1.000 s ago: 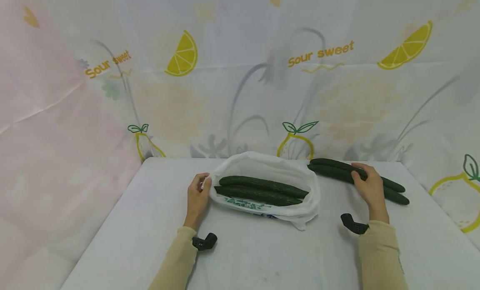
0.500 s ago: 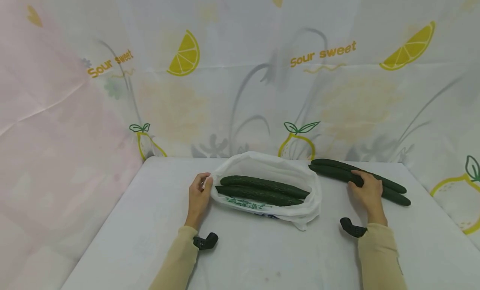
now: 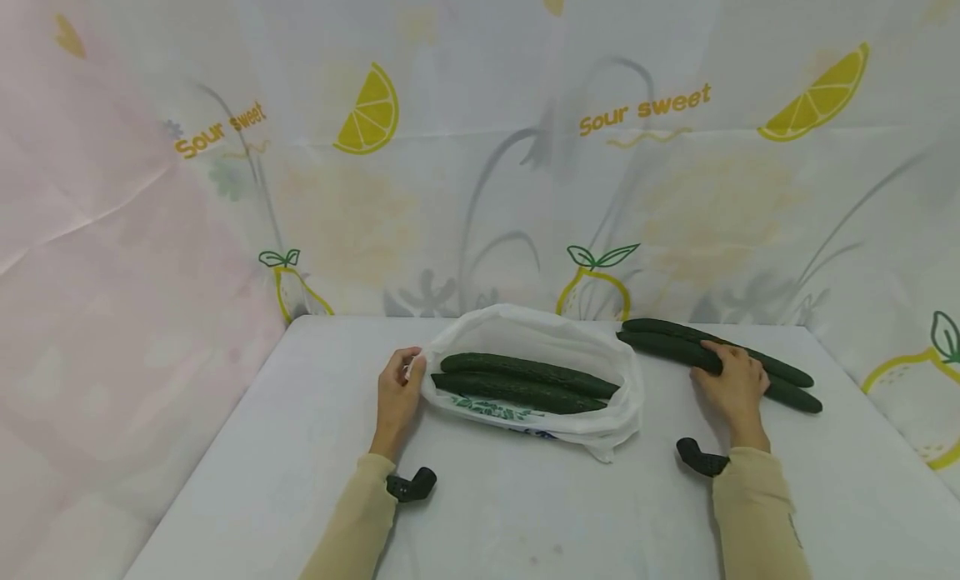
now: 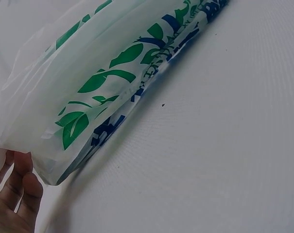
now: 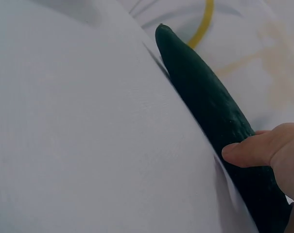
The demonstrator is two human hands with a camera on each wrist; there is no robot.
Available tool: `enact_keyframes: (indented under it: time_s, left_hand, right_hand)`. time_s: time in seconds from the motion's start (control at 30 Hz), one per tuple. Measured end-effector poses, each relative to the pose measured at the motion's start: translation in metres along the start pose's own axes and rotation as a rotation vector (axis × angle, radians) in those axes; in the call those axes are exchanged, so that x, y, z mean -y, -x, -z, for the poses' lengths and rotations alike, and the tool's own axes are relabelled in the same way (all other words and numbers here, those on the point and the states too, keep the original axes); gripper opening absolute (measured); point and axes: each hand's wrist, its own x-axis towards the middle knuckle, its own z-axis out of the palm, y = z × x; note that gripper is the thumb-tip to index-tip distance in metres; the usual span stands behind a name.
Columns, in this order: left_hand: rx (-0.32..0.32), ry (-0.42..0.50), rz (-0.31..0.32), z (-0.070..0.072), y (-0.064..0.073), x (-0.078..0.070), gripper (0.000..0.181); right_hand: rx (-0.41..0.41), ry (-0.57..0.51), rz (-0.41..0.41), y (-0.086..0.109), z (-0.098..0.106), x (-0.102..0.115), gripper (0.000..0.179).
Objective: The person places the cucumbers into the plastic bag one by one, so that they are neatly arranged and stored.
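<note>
A white plastic bag (image 3: 525, 320) with green leaf and blue print lies open on the table, two dark green cucumbers (image 3: 517, 388) side by side inside it. My left hand (image 3: 396, 392) pinches the bag's left rim between thumb and fingers. In the left wrist view, fingertips (image 4: 32, 187) show below the bag's printed side (image 4: 93, 82). To the right of the bag, my right hand (image 3: 735, 388) grips the nearer cucumber (image 3: 660, 347) around its middle. Behind that one lies another cucumber (image 3: 787, 372), close alongside. The right wrist view shows the thumb across the gripped cucumber (image 5: 200, 92).
Both lie on a white-covered table (image 3: 525, 513). A printed cloth (image 3: 480, 147) with lemons and lettering hangs right behind the table's back edge. A black camera mount (image 3: 412, 485) sits on the left wrist, with a similar mount (image 3: 701, 457) on the right.
My right hand has shifted slightly toward me, from reaching over both loose cucumbers to gripping the nearer one. The left hand and bag hold their place.
</note>
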Motion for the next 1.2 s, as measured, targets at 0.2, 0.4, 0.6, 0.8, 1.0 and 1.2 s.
enact_keyframes:
  time_s: [0.2,0.4,0.6,0.8,1.0,1.2]
  left_hand:
    - [0.008,0.012,0.021,0.001,0.000,0.001,0.024]
    - [0.010,0.016,0.021,0.001,0.000,0.002,0.024]
    - [0.000,0.003,0.011,0.002,0.000,0.001,0.025]
    - [0.001,-0.001,0.001,0.001,0.000,0.003,0.024]
    - [-0.010,-0.011,0.007,-0.002,-0.007,0.028,0.026]
    - [-0.033,-0.019,-0.010,-0.003,-0.009,0.035,0.025]
  right_hand:
    - [-0.012,0.027,-0.005,0.000,-0.001,0.003,0.050]
    - [-0.041,0.031,-0.012,0.000,-0.001,0.007,0.047]
    - [-0.068,0.015,-0.022,0.000,-0.002,0.010,0.042]
    - [-0.059,0.014,-0.016,0.002,-0.001,0.008,0.043]
    - [-0.033,0.019,-0.022,0.002,0.003,0.008,0.045]
    - [-0.096,-0.011,-0.022,0.003,0.006,0.010,0.044]
